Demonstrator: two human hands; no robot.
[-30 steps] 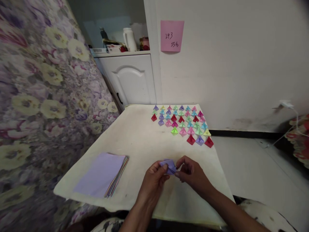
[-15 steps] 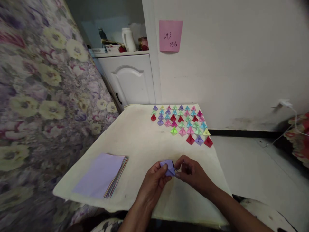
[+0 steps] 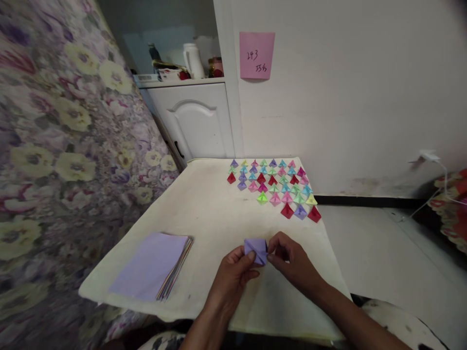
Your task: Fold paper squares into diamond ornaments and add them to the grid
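Note:
A small folded purple paper (image 3: 256,246) is held above the near part of the table. My left hand (image 3: 235,272) grips its left side, thumb on the front face and fingers behind. At its right edge, the thumb and index finger of my right hand (image 3: 288,257) pinch the paper's corner. Crease lines run diagonally across its lower half. To the left lies a stack of paper sheets (image 3: 151,265), purple on top with several other colours showing at the side. Rows of small folded paper pieces (image 3: 275,198) in many colours cover the far right of the table.
The pale cloth-covered table (image 3: 189,204) meets the wall at its far edge. A floral curtain (image 3: 73,136) hangs along the left. Behind stands a white cabinet (image 3: 199,121); a pink note (image 3: 257,56) is stuck on the wall.
The purple paper has turned so that its face looks squarer and flatter toward me. Both hands have shifted slightly, still holding it.

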